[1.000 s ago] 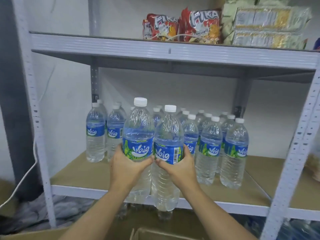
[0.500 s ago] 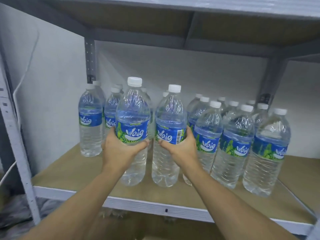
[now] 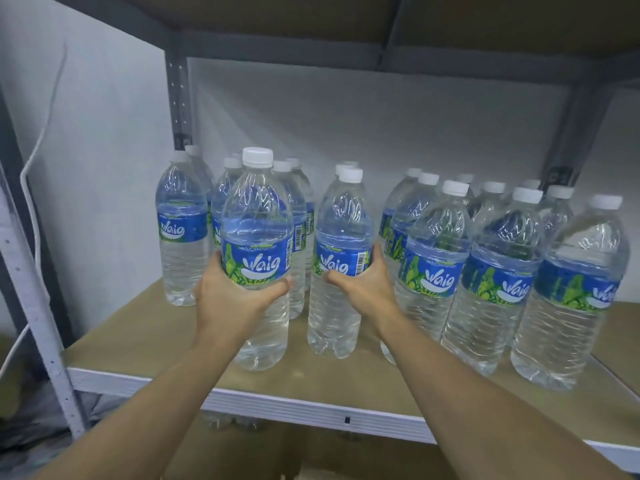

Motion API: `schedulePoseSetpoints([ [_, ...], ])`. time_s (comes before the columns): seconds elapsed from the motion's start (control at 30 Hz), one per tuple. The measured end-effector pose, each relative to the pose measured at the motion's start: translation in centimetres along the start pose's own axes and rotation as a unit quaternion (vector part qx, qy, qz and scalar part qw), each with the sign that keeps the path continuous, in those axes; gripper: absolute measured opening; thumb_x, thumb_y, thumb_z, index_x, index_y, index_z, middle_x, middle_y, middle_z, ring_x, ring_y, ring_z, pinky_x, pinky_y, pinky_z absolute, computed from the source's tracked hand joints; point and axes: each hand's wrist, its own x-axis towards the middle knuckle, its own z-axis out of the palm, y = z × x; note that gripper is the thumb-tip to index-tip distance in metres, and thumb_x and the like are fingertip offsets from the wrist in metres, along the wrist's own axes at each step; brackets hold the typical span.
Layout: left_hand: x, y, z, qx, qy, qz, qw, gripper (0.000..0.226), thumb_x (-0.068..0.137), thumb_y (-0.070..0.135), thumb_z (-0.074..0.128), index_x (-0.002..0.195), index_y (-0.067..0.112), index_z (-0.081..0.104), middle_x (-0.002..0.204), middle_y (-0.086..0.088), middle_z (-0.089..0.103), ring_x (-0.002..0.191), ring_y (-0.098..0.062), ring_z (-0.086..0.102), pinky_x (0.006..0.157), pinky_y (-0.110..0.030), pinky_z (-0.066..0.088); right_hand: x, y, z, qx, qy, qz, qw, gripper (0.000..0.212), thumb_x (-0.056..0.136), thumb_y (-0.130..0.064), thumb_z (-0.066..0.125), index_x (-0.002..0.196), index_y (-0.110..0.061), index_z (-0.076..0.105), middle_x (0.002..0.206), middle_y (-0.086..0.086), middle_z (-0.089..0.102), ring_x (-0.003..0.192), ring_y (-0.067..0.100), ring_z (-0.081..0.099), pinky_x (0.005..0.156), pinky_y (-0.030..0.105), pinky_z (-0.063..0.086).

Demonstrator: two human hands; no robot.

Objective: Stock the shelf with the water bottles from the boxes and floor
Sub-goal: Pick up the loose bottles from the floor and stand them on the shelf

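My left hand [image 3: 232, 299] grips a clear water bottle [image 3: 257, 216] with a blue label and white cap, upright near the shelf's front edge. My right hand [image 3: 367, 289] grips a second water bottle [image 3: 341, 220] of the same kind, upright and a little deeper in. Both bottle bases are at or just above the brown shelf board [image 3: 138, 337]; I cannot tell whether they touch it. Several more bottles [image 3: 491, 258] stand in rows to the right, and a smaller group of bottles [image 3: 181, 216] stands behind on the left.
A grey metal upright [image 3: 34, 303] with a white cable [image 3: 33, 188] runs down the left. The upper shelf's underside [image 3: 346, 26] hangs close overhead. Bare board lies at the front left, and cardboard [image 3: 263, 455] shows below the shelf's front rail [image 3: 311, 407].
Both hands have carried their bottles forward and down onto the shelf level, and the two bottles have moved slightly apart. The view has closed in on the shelf.
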Motion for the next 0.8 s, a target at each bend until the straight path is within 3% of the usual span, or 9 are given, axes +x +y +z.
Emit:
schedulePoseSetpoints([
  [0.13,0.0,-0.5,-0.1,0.008,0.0,-0.003,1.0,0.069,0.048,0.036,0.095,0.105,0.025,0.058,0.088,0.013,0.07,0.083,-0.008,0.068,0.078,-0.031,0.054,0.7,-0.2,-0.1,-0.023,-0.044,0.004,0.999,0.078,0.06,-0.019,0.09,0.122,-0.033,0.044,0.104,-0.013,0.065,0.094,0.006,0.065,0.087,0.031,0.053],
  [0.3,-0.3,-0.8,0.0,0.004,-0.006,-0.005,1.0,0.069,0.049,0.034,0.095,0.106,0.023,0.057,0.088,0.011,0.07,0.081,-0.004,0.067,0.074,-0.027,0.054,1.0,-0.4,-0.6,-0.02,-0.062,0.005,0.998,0.076,0.064,-0.014,0.087,0.118,-0.039,0.04,0.101,-0.019,0.063,0.093,0.001,0.062,0.089,0.031,0.049],
  [0.47,-0.5,-1.0,0.3,0.006,-0.006,-0.006,1.0,0.071,0.048,0.035,0.095,0.108,0.021,0.058,0.09,0.011,0.07,0.084,-0.006,0.068,0.075,-0.028,0.054,1.1,-0.5,-0.5,-0.034,-0.077,0.017,0.996,0.08,0.064,-0.019,0.087,0.122,-0.041,0.037,0.112,-0.013,0.063,0.106,0.014,0.062,0.102,0.043,0.047],
  [0.6,-0.3,-0.9,0.4,0.009,-0.011,-0.003,1.0,0.071,0.047,0.038,0.095,0.106,0.023,0.058,0.091,0.011,0.07,0.084,-0.008,0.068,0.078,-0.033,0.056,0.9,-0.2,-0.8,-0.024,-0.069,0.025,0.997,0.088,0.066,-0.02,0.085,0.136,-0.037,0.035,0.126,-0.007,0.044,0.112,0.015,0.053,0.102,0.037,0.044],
  [0.73,0.0,-0.7,0.4,0.009,-0.002,-0.004,1.0,0.069,0.048,0.037,0.095,0.106,0.022,0.059,0.089,0.011,0.071,0.082,-0.008,0.068,0.079,-0.036,0.057,0.5,0.5,-0.8,0.008,-0.072,0.029,0.997,0.08,0.067,-0.018,0.086,0.124,-0.042,0.035,0.123,-0.007,0.06,0.113,0.016,0.06,0.101,0.038,0.047],
  [0.8,0.2,-0.8,0.5,0.007,0.0,-0.009,1.0,0.07,0.048,0.039,0.094,0.106,0.023,0.058,0.089,0.011,0.071,0.083,-0.009,0.069,0.081,-0.037,0.056,-0.5,0.9,-1.0,-0.006,-0.068,0.028,0.997,0.086,0.072,-0.027,0.086,0.138,-0.039,0.031,0.133,-0.007,0.056,0.124,0.019,0.055,0.104,0.038,0.043],
])
